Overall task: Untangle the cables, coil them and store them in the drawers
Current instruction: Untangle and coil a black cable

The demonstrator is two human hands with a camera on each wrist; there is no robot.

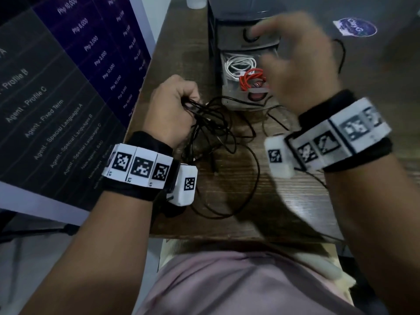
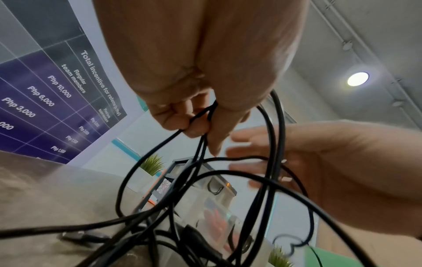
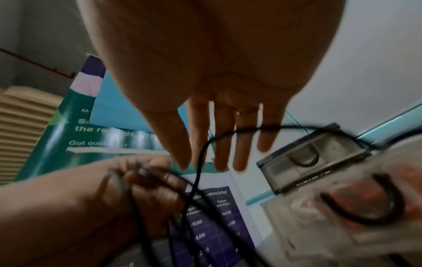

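Clenching tangled black cables, left hand risks tightening knots if yanked; right hand splayed, empty.

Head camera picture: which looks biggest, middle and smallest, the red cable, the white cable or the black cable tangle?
1. black cable tangle, spread widely over the table.
2. white cable and red cable, both coiled in the open drawer. They look alike, and the right hand hides part of them, so no ranking.
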